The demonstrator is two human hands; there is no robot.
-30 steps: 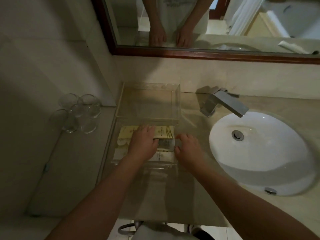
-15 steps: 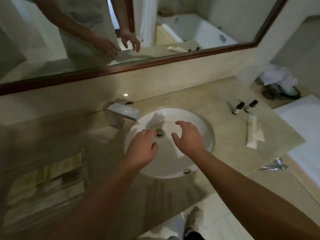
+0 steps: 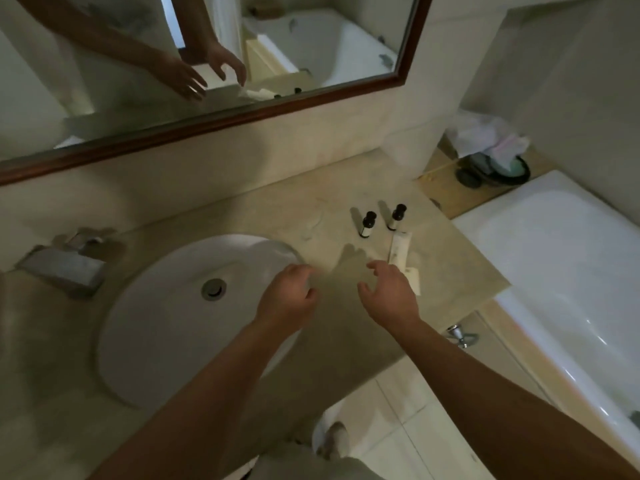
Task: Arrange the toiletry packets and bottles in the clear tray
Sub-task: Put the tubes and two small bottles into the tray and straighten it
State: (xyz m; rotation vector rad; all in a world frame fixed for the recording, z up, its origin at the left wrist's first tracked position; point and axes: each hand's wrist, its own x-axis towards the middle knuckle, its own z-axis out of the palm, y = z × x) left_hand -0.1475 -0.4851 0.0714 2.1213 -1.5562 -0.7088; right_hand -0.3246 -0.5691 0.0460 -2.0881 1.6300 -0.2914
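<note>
Two small bottles stand upright on the beige counter (image 3: pixel 311 209), to the right of the sink (image 3: pixel 156 323). The left bottle (image 3: pixel 367 225) and the right bottle (image 3: pixel 397 217) are close together but apart. Each has a black cap and a white label, and the print is too small to read. Just in front of them lies a long white packet (image 3: pixel 399 249) with faint markings that are too blurred to make out. A second, shorter white packet (image 3: pixel 414 284) lies at its near end, partly hidden by the right hand (image 3: pixel 388 292).

That hand hovers low over the counter with its fingers spread and slightly bent, holding nothing. Whether it touches the shorter packet cannot be told. The left hand (image 3: pixel 287 299) hangs over the right rim of the sink, its fingers loosely curled and empty.

A square metal tap (image 3: pixel 62 268) sits at the back left of the sink. The mirror (image 3: pixel 311 46), framed in dark wood, reflects both arms. A white bathtub (image 3: pixel 571 271) runs along the right. Beyond it stands a dark bin (image 3: pixel 491 168) with a white liner.
</note>
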